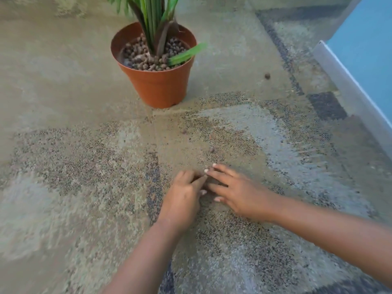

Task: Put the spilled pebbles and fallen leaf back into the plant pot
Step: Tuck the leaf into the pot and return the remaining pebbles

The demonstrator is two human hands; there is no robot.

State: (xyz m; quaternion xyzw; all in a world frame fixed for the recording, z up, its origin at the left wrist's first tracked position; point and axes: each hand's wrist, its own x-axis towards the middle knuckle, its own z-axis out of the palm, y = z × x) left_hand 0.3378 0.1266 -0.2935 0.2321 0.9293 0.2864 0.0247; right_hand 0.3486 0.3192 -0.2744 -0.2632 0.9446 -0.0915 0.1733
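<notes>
My right hand lies flat on the near carpet, fingers spread, likely as a backstop. My left hand curls against it; I cannot tell whether it pinches anything. The plant pot stands far.

Light soft, even, rather dim; yellow-green cast over floor. Source possibly overhead, hard to tell. Faint diffuse shadow beneath left hand and right hand. Motion blur smears floor texture at left and bottom edges. Plant pot fairly sharp, leaves above blurred. Skirting board bows: wide-angle distortion.
</notes>
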